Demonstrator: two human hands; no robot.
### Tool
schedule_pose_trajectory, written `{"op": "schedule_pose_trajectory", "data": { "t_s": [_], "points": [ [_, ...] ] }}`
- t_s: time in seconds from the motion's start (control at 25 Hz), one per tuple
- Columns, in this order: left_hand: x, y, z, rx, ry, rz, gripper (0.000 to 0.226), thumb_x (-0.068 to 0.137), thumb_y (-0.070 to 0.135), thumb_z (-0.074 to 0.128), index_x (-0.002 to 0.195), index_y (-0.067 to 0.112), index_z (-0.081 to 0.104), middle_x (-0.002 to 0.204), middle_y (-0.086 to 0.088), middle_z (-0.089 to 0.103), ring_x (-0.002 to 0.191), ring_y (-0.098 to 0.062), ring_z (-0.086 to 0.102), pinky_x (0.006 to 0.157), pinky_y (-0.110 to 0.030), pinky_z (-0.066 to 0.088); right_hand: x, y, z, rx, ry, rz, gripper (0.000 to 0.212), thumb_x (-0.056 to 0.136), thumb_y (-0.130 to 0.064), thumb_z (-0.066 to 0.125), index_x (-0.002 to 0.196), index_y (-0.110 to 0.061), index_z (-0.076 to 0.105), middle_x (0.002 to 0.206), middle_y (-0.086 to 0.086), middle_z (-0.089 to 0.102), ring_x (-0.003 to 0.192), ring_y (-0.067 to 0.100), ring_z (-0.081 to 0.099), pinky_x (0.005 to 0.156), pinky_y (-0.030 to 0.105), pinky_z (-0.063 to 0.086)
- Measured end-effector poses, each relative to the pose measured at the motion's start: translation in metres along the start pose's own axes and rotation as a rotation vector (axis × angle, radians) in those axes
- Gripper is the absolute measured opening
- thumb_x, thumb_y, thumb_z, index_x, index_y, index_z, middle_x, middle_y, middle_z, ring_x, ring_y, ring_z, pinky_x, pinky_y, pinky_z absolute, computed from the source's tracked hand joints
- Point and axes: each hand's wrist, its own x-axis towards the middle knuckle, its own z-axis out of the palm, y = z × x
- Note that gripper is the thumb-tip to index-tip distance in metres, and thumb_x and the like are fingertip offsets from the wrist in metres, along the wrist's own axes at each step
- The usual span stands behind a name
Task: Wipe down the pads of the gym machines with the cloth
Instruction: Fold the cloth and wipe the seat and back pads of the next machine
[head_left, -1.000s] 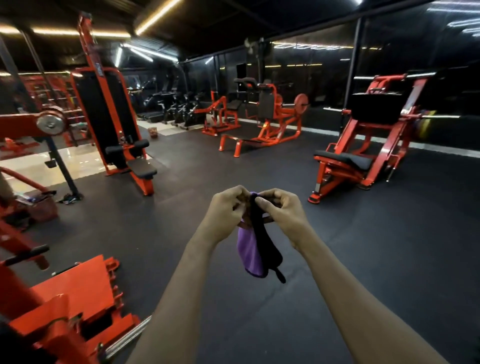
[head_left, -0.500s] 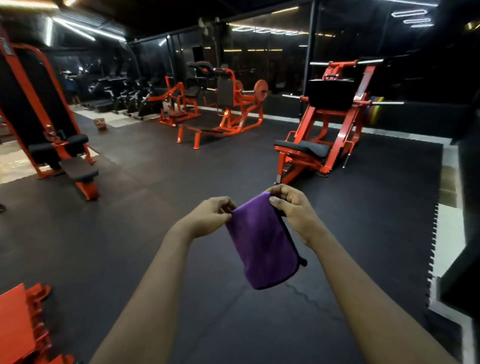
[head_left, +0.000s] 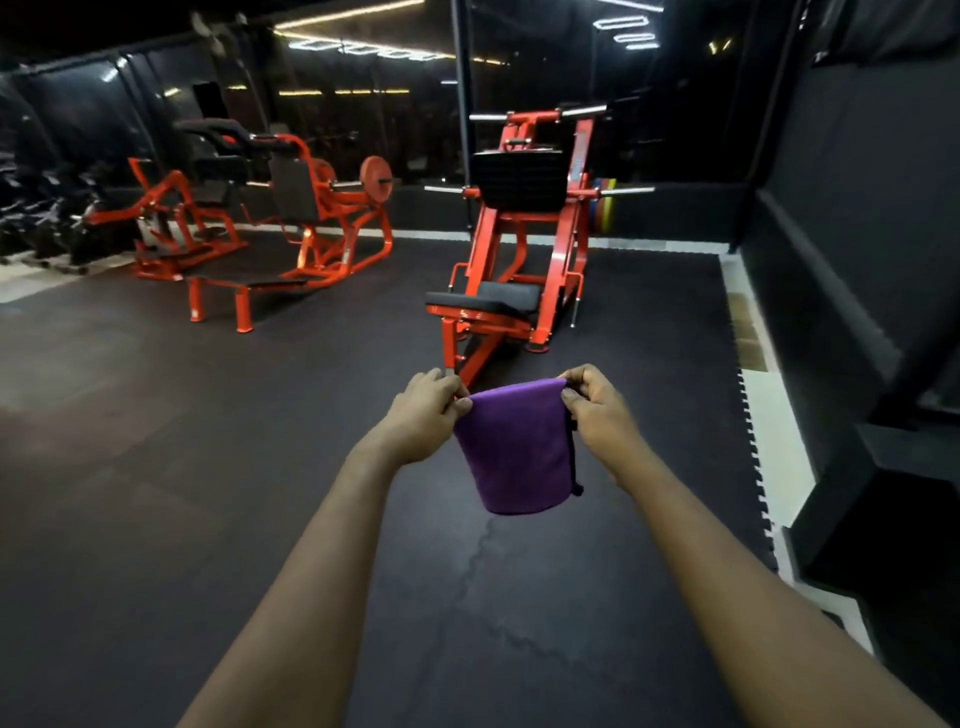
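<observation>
The left hand (head_left: 431, 410) and the right hand (head_left: 597, 402) are held a little apart, each pinching one top corner of the purple cloth (head_left: 511, 452), which hangs doubled over between them in the air above the black rubber floor (head_left: 208, 467). It touches no machine. The red leg press (head_left: 524, 244) stands ahead, and its black seat pad (head_left: 485, 301) is well apart from the cloth. The grip is only fingertips on the corners, so a slip on either side would probably let the cloth swing or drop to the floor, where it could pick up grit that would then be smeared over the pads. The low red frame also juts toward the person, so stepping in while looking at the cloth could mean a stubbed foot.
</observation>
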Motion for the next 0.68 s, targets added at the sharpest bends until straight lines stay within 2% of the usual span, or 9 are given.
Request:
{"op": "schedule_pose_trajectory", "data": {
  "t_s": [0.08, 0.16, 0.28, 0.4, 0.56, 0.68],
  "points": [
    [0.050, 0.003, 0.021, -0.062, 0.078, 0.017, 0.016, 0.105, 0.029, 0.047, 0.100, 0.018, 0.058, 0.107, 0.000, 0.051, 0.104, -0.018, 0.046, 0.088, -0.037, 0.041, 0.041, 0.017, -0.009, 0.017, 0.036, 0.039, 0.024, 0.104, -0.017, 0.046, 0.095, -0.037, 0.058, 0.101, 0.002, 0.067, 0.091, 0.022, 0.064, 0.087, 0.051, 0.055],
    [0.100, 0.009, 0.045, -0.189, 0.162, 0.003, 0.018, 0.106, 0.028, 0.044, 0.096, 0.016, 0.052, 0.098, -0.002, 0.058, 0.093, -0.024, 0.054, 0.080, -0.041, 0.045, 0.089, 0.035, -0.022, 0.018, 0.038, 0.055, 0.024, 0.106, -0.022, 0.044, 0.095, -0.040, 0.054, 0.104, 0.002, 0.067, 0.094, 0.023, 0.064, 0.088, 0.051, 0.055],
    [0.171, 0.027, 0.076, -0.264, 0.316, -0.023, 0.016, 0.106, 0.029, 0.045, 0.094, 0.018, 0.046, 0.085, -0.003, 0.061, 0.078, -0.028, 0.057, 0.067, -0.039, 0.039, 0.160, 0.052, -0.050, 0.043, 0.005, 0.036, 0.024, 0.106, -0.023, 0.042, 0.094, -0.040, 0.053, 0.098, 0.003, 0.066, 0.085, 0.021, 0.060, 0.074, 0.045, 0.055],
    [0.247, 0.048, 0.100, -0.312, 0.438, -0.006, 0.012, 0.104, 0.026, 0.051, 0.096, 0.017, 0.050, 0.081, 0.000, 0.061, 0.074, -0.023, 0.056, 0.065, -0.032, 0.035, 0.235, 0.060, -0.091, 0.060, -0.014, -0.008, 0.020, 0.107, -0.019, 0.044, 0.099, -0.034, 0.054, 0.098, 0.005, 0.065, 0.081, 0.018, 0.060, 0.068, 0.035, 0.055],
    [0.343, 0.071, 0.128, -0.311, 0.510, 0.018, 0.008, 0.101, 0.018, 0.057, 0.096, 0.012, 0.057, 0.073, 0.006, 0.058, 0.067, -0.018, 0.054, 0.062, -0.024, 0.031, 0.329, 0.074, -0.144, -0.001, -0.046, -0.046, 0.011, 0.107, -0.015, 0.046, 0.108, -0.022, 0.055, 0.110, 0.018, 0.066, 0.080, 0.020, 0.059, 0.075, 0.048, 0.059],
    [0.402, 0.081, 0.150, -0.302, 0.495, 0.020, 0.008, 0.101, 0.020, 0.057, 0.096, 0.013, 0.057, 0.070, 0.012, 0.056, 0.063, -0.008, 0.053, 0.060, -0.027, 0.035, 0.385, 0.096, -0.171, -0.016, -0.038, -0.030, 0.012, 0.106, -0.017, 0.047, 0.107, -0.026, 0.056, 0.108, 0.013, 0.068, 0.081, 0.022, 0.061, 0.078, 0.059, 0.057]
  ]
}}
